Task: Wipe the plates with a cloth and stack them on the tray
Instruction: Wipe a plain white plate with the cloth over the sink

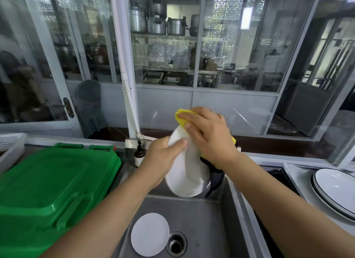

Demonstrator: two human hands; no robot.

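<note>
I hold a white plate [184, 173] tilted on edge above the steel sink [203, 215]. My left hand [163, 159] grips its left rim, thumb on the face. My right hand [207, 134] presses a yellow cloth [182, 117] against the plate's upper edge; a dark part of the cloth hangs down behind the plate. A smaller white plate [149, 234] lies flat on the sink floor beside the drain [175, 244]. At the right, two white plates with dark rims [338, 188] sit stacked on a light tray [299, 181].
A large green plastic lid [48, 190] covers the counter at the left, with a white basket [11, 144] behind it. A soap pump bottle [138, 154] stands at the sink's back edge. Glass partitions rise directly behind the counter.
</note>
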